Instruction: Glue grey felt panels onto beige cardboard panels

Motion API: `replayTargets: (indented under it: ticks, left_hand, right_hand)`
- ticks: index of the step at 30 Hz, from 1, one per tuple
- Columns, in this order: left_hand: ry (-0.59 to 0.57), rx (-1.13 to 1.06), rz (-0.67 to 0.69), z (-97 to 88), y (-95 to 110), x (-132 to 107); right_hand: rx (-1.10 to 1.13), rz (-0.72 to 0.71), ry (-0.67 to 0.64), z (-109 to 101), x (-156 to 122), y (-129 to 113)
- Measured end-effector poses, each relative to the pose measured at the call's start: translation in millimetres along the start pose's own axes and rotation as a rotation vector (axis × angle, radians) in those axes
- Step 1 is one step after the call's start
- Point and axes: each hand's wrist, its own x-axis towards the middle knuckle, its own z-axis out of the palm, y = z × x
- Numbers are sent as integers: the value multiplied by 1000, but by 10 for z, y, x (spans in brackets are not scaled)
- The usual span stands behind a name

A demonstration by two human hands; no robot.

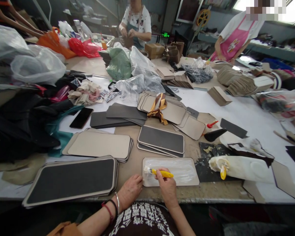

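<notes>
My right hand (167, 186) grips a yellow-handled brush (164, 173), its bristles coated white and touching the left part of a beige rounded panel (179, 171). White, wet-looking streaks cover most of that panel. At the panel's left edge rests my left hand (132, 187), its fingers closed together against the rim; whether they pinch it is hard to see. Just behind lies a short stack of beige panels with dark grey centres (161, 139). To the left are a larger stack with a dark top (75, 182) and a stack of plain beige panels (99, 144).
On the right, a cut-open white plastic bottle (245, 167) holds another yellow-handled tool (223, 172). A black phone (81, 118) lies at left, near dark grey sheets (125, 114). Ribbon-tied panels (172, 109) sit behind. Two people (137, 24) work across the table; another person's arms show at upper left.
</notes>
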Motion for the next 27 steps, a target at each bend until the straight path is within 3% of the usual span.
replayTargets:
  ticks: [3,8,10,12,16,18,23,27]
  left_hand:
    - [-8,3,12,-1,0,-1]
    - [-28,-13,-8,-57,2,3]
    - [-38,-10,-2,-76,0,0]
    - [-40,-11,1,-86,-2,-8]
    - [-37,-38,-4,-86,-2,-25]
    - [-43,-46,-9,-82,-2,-26]
    - [-103,-40,-36,-92,15,7]
    - [-145,-59,-109,-138,67,27]
  right_hand:
    - [-23,-1,63,-66,-13,86]
    - [-244,67,356,-881,102,311]
    - [-313,92,422,-1087,79,329]
    - [-303,101,419,-1087,-5,304]
    - [-153,54,241,-803,-187,257]
    - [-143,42,234,-808,-189,289]
    - [-375,151,498,-1414,-62,445]
    - [-539,81,514,-1696,-31,443]
